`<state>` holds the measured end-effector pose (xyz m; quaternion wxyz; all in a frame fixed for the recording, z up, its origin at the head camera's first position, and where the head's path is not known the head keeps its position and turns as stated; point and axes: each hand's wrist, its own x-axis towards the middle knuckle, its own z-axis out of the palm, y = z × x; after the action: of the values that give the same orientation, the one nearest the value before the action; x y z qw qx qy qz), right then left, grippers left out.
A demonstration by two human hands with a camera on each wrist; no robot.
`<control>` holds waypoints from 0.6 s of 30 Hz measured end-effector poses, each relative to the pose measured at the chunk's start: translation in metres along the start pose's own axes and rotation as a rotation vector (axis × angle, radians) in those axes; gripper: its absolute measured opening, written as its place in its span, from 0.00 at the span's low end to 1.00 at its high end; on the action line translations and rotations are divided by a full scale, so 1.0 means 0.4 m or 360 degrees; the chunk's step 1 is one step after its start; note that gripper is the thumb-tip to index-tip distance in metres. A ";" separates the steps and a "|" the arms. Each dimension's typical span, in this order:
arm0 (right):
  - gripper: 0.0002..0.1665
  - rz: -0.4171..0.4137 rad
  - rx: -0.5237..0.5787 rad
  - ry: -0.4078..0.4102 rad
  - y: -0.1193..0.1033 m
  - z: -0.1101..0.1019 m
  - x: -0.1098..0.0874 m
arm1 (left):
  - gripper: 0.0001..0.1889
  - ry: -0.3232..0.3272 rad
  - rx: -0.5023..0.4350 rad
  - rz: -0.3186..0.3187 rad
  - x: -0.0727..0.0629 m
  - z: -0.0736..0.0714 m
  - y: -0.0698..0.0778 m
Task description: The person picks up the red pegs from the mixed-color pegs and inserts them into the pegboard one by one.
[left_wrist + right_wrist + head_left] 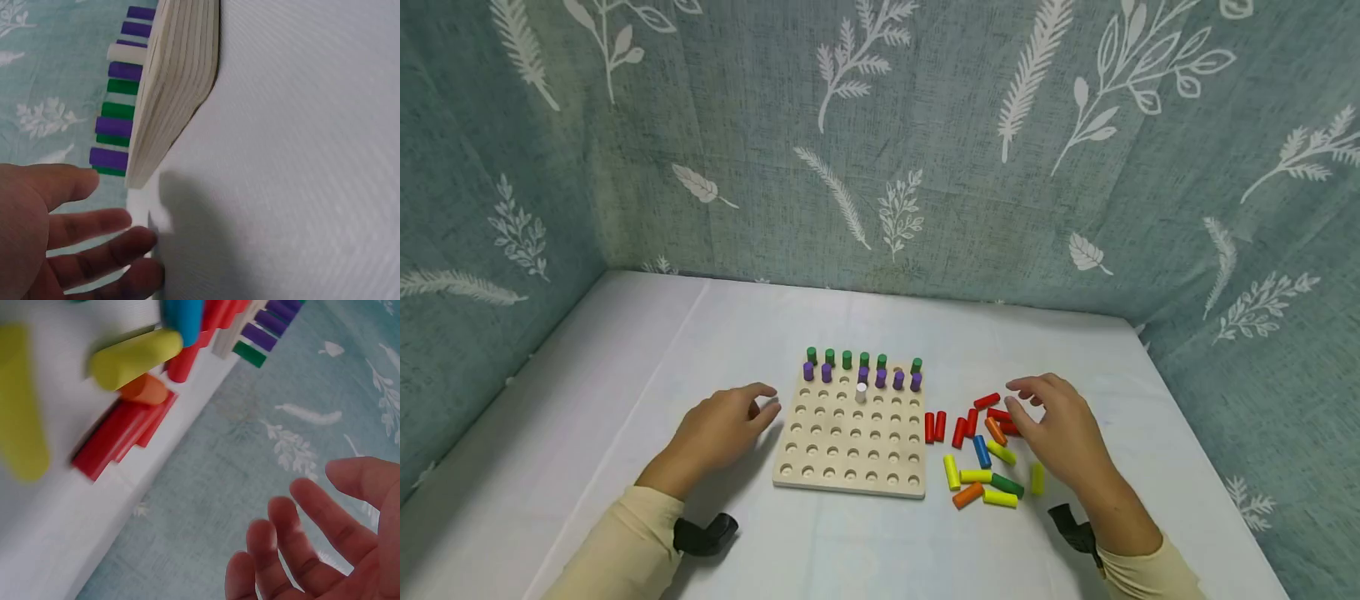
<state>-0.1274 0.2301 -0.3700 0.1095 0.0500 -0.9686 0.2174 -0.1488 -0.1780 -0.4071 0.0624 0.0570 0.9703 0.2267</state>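
A pale wooden peg board (848,489) with rows of round holes lies mid-table. Green pegs (847,360) stand along its far row, with a gap near the right end. Purple pegs (881,379) fill most of the second row, and one white peg (861,392) stands in front of them. My left hand (718,429) hovers just left of the board, fingers relaxed and holding nothing. To the right, my right hand (1063,433) is over the edge of a loose pile, near red pegs (987,401); its fingers are spread loosely, with nothing between them.
Loose yellow pegs (952,472), orange pegs (967,496), a blue peg (982,452) and a green peg (1007,486) lie scattered right of the board. A white cloth (850,550) covers the table. Patterned curtains (925,125) hang behind and at both sides.
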 end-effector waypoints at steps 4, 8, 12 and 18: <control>0.14 -0.0029 0.0038 -0.0070 -0.023 0.013 0.013 | 0.19 -0.0058 -0.0145 0.0023 -0.001 0.013 -0.012; 0.13 -0.0031 0.0075 -0.0159 -0.041 0.028 0.029 | 0.19 -0.0169 -0.0356 0.0046 0.005 0.025 -0.018; 0.13 0.0013 0.0151 -0.0239 -0.058 0.043 0.049 | 0.22 -0.0243 -0.0497 0.0037 0.007 0.035 -0.014; 0.13 0.0038 0.0221 -0.0285 -0.077 0.075 0.068 | 0.21 -0.0189 -0.0512 0.0034 0.001 0.041 -0.012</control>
<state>-0.1551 0.1882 -0.3774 0.0162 0.0652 -0.9577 0.2798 -0.1472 -0.1750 -0.4238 0.1256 0.0699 0.9154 0.3760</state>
